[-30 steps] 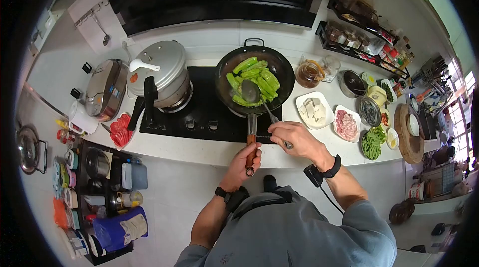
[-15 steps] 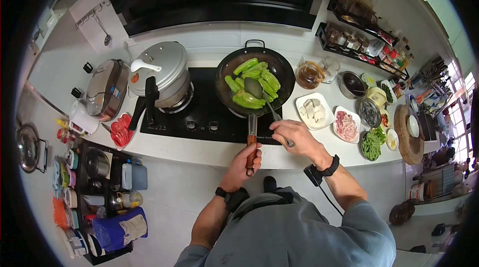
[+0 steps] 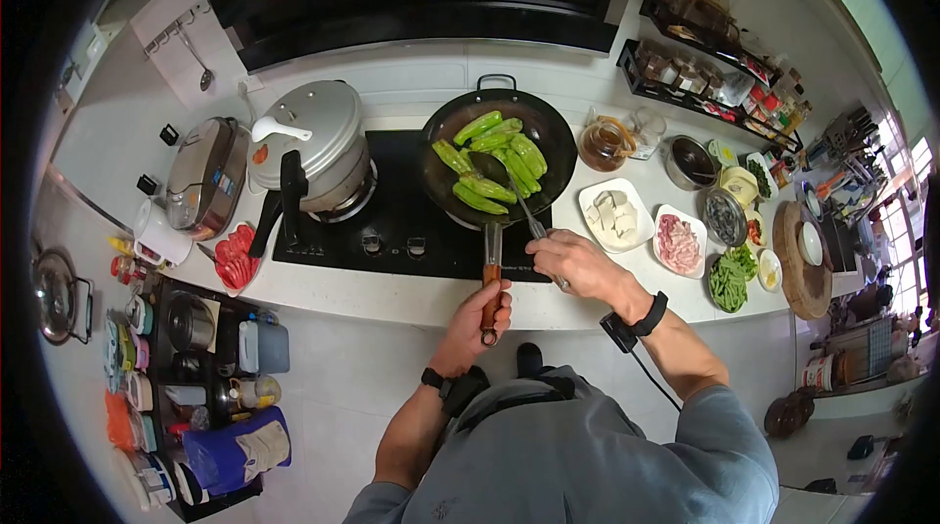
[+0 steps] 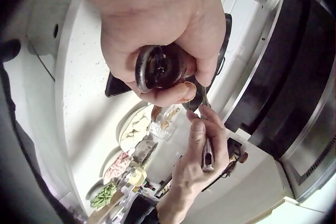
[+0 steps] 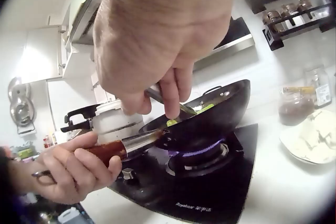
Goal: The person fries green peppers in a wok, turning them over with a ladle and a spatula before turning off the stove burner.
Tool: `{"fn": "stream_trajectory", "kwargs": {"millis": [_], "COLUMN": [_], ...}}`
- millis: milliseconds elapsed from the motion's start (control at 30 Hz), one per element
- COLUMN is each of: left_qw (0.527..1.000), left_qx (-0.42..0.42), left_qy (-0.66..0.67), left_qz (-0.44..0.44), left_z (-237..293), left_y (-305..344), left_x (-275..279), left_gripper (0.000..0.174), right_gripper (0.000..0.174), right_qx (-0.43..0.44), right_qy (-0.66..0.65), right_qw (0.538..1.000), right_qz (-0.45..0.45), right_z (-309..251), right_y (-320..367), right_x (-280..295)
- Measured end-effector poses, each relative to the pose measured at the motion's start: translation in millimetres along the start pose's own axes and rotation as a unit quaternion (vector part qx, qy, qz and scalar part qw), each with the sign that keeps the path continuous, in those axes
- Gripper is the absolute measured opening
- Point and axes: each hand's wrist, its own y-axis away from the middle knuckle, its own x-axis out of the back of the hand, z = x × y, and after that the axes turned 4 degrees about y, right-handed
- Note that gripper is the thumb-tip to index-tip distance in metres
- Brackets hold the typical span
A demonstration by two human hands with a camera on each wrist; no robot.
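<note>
My left hand [image 3: 475, 313] grips the wooden wok handle [image 5: 107, 151], its fingers wrapped round it near the ring at the end. The black wok [image 3: 554, 162] sits over a lit burner and looks tilted in the right wrist view. Inside it several green peppers [image 3: 526, 154] lie in the middle, some with pale blistered skin. Over the wok's near right rim, my right hand [image 3: 580, 264] holds a metal ladle [image 3: 530, 215] by its handle. The ladle's dark bowl is down among the peppers, partly hidden by them. In the right wrist view the right hand [image 5: 168, 40] covers much of the ladle.
A large lidded pot [image 3: 328, 157] stands on the left burner with a white spoon on its lid. Right of the stove [image 3: 392, 201] are plates of white chunks [image 3: 617, 217] and sliced meat [image 3: 679, 241], a glass jug [image 3: 605, 147] and green beans [image 3: 728, 284]. Tomato slices [image 3: 235, 257] lie left.
The ladle's bowl has pushed in among the peppers and is now more covered. The peppers have shifted, with one pair now apart at the near side. My left hand stays on the handle.
</note>
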Motion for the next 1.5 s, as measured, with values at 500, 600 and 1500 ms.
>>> {"fn": "stream_trajectory", "kwargs": {"millis": [500,600,1500], "left_qw": [1.000,1.000,1.000], "left_qx": [-0.001,0.000,-0.006], "left_qy": [0.001,0.007,-0.012], "left_qz": [0.000,-0.007,0.022], "left_z": [0.5,0.6,1.1], "left_y": [0.4,2.0,6.1], "left_x": [-1.1,-2.0,-15.8], "left_gripper": [0.025,0.025,0.027], "right_gripper": [0.014,0.014,0.007], "right_qx": [-0.005,-0.012,-0.167], "right_qy": [-0.078,-0.089,-0.190], "right_qw": [0.996,0.996,0.956], "right_qz": [0.038,0.028,0.147], "right_z": [-15.3,-12.3,-18.4], "right_y": [3.2,3.4,20.9], "right_x": [15.6,12.1,28.0]}}
